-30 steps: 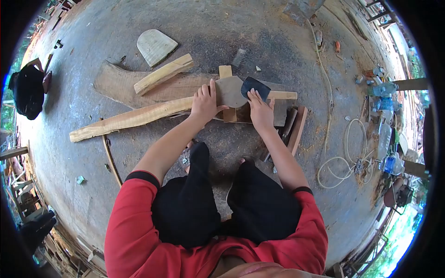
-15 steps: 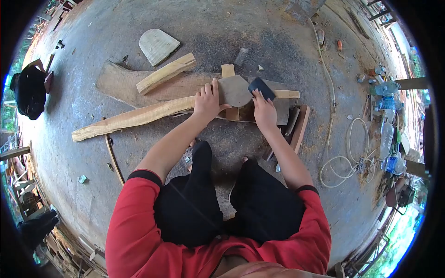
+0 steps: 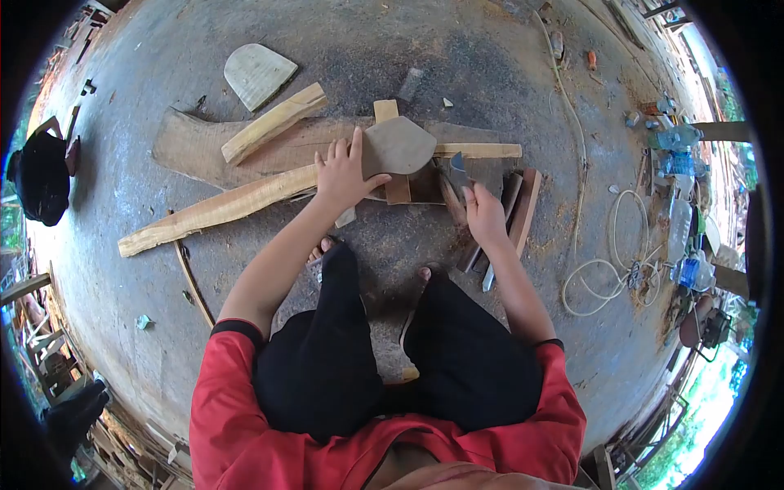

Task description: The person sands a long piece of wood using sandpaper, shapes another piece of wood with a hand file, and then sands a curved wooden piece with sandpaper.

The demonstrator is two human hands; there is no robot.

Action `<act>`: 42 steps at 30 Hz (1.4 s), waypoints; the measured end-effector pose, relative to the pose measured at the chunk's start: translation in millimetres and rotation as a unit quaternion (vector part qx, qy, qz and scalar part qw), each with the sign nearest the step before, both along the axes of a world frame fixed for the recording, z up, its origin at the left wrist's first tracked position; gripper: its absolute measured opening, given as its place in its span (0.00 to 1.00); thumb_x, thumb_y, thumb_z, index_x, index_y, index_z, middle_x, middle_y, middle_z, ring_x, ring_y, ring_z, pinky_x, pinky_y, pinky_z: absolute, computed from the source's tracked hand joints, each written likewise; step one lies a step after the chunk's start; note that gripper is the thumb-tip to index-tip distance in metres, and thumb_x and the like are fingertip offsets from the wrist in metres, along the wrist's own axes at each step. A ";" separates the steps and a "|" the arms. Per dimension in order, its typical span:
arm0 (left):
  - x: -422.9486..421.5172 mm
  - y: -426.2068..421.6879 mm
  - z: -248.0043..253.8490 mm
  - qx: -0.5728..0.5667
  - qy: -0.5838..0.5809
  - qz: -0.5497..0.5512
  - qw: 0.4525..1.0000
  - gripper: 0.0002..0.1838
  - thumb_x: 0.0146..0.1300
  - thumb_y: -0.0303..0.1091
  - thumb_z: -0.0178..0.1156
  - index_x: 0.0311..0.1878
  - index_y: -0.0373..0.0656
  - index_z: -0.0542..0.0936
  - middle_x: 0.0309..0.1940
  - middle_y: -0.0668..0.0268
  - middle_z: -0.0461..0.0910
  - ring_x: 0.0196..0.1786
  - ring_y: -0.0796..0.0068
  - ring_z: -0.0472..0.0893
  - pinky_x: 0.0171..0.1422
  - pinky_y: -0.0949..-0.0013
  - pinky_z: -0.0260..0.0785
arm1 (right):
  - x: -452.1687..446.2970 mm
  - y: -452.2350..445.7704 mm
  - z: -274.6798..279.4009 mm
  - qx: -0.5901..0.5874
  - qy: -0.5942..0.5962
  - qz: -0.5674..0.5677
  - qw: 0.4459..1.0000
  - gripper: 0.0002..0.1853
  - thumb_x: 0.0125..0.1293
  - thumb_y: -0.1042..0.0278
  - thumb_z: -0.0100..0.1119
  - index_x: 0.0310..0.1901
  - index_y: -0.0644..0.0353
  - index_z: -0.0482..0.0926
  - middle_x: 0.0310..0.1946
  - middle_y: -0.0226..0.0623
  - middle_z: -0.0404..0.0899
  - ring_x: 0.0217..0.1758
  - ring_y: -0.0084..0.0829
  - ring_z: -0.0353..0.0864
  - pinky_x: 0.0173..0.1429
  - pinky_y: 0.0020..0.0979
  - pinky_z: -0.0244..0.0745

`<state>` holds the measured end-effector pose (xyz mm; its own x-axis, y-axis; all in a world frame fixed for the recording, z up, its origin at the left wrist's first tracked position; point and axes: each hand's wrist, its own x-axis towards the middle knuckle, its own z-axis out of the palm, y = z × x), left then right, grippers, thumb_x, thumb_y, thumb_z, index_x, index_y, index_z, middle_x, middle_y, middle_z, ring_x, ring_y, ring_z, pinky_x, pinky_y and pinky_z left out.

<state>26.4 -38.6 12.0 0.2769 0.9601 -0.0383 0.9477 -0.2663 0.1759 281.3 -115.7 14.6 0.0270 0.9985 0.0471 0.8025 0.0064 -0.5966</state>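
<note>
My left hand [image 3: 341, 173] lies with fingers spread at the left edge of a grey rounded board [image 3: 400, 145], its thumb over the lower edge. The board rests on crossed pale wood strips [image 3: 482, 150]. My right hand [image 3: 485, 216] is closed right of the board, on a thin dark sheet [image 3: 459, 166] seen nearly edge-on and apart from the board. A long pale strip [image 3: 220, 209] runs left from under my left hand. Beneath the strips lies a wide brown plank [image 3: 192, 152]. Close by my right fingers is a narrow brown wooden piece [image 3: 451, 198].
Another rounded board [image 3: 259, 75] and a short wood block [image 3: 273, 122] lie at upper left. A reddish wood bar [image 3: 526, 211] is right of my right hand. Farther right are a coiled pale hose [image 3: 591, 314] and plastic bottles [image 3: 692, 273]. A black bag-like object [image 3: 42, 175] stands far left.
My right hand has moved down and drawn the dark sheet away from the board's right side, turning it edge-on. The view has shifted slightly; my left hand stays at the board's left edge.
</note>
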 end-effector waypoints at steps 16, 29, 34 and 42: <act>-70.2 -30.3 -59.0 -0.269 -0.548 0.313 0.727 0.24 0.57 0.52 0.59 0.34 0.36 0.73 0.25 0.64 0.76 0.29 0.75 0.78 0.34 0.71 0.73 | 16.8 -10.0 6.4 -0.026 0.003 -0.049 0.998 0.15 0.67 0.59 0.44 0.31 0.64 0.68 0.21 0.54 0.71 0.28 0.56 0.71 0.29 0.44 0.64; -41.9 -19.0 -5.7 -0.433 -0.577 0.299 0.625 0.29 0.58 0.43 0.60 0.56 0.35 0.64 0.42 0.59 0.76 0.38 0.70 0.78 0.36 0.68 0.72 | 6.8 -2.9 7.8 -0.011 0.008 -0.062 0.998 0.15 0.68 0.60 0.44 0.30 0.64 0.66 0.21 0.55 0.70 0.28 0.57 0.71 0.29 0.45 0.63; -38.5 -9.9 36.4 -0.422 -0.662 0.258 0.564 0.20 0.62 0.37 0.54 0.53 0.36 0.66 0.40 0.59 0.77 0.35 0.70 0.79 0.36 0.68 0.73 | 12.7 1.6 16.1 0.024 0.024 -0.054 0.998 0.16 0.68 0.60 0.45 0.28 0.65 0.64 0.19 0.53 0.68 0.23 0.53 0.69 0.27 0.41 0.62; -19.7 -4.7 104.7 -0.254 -0.548 0.098 0.791 0.16 0.61 0.36 0.55 0.45 0.32 0.72 0.34 0.56 0.78 0.28 0.75 0.79 0.32 0.72 0.69 | 1.9 50.6 67.6 0.070 0.051 -0.078 0.993 0.20 0.68 0.58 0.47 0.25 0.65 0.62 0.15 0.43 0.59 0.19 0.29 0.55 0.26 0.31 0.58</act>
<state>6.7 -43.3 116.7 0.2596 0.9263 -0.2730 0.1654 0.2358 0.9576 283.2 -65.1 82.2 0.1922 0.9658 0.1741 0.7351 -0.0242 -0.6776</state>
